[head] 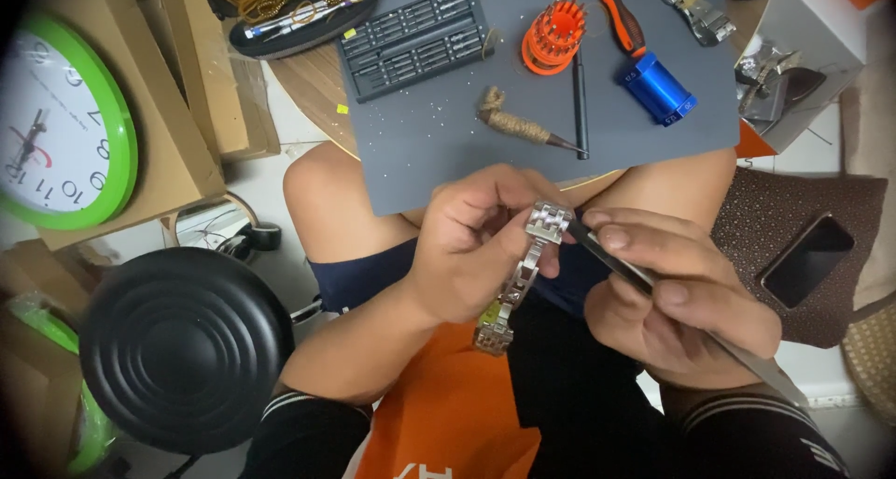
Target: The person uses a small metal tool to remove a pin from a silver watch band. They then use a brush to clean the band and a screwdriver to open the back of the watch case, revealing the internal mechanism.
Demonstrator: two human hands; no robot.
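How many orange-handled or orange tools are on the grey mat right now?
2: an orange round bit holder at the mat's top centre, and an orange-handled screwdriver just right of it. Others may lie beyond the top edge.

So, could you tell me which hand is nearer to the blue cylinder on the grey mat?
Right. The right hand lies almost straight below the blue cylinder, while the left hand is further off to its left.

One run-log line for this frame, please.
left hand: holds metal watch bracelet | right hand: thin metal tool tip at bracelet end | grey mat beyond
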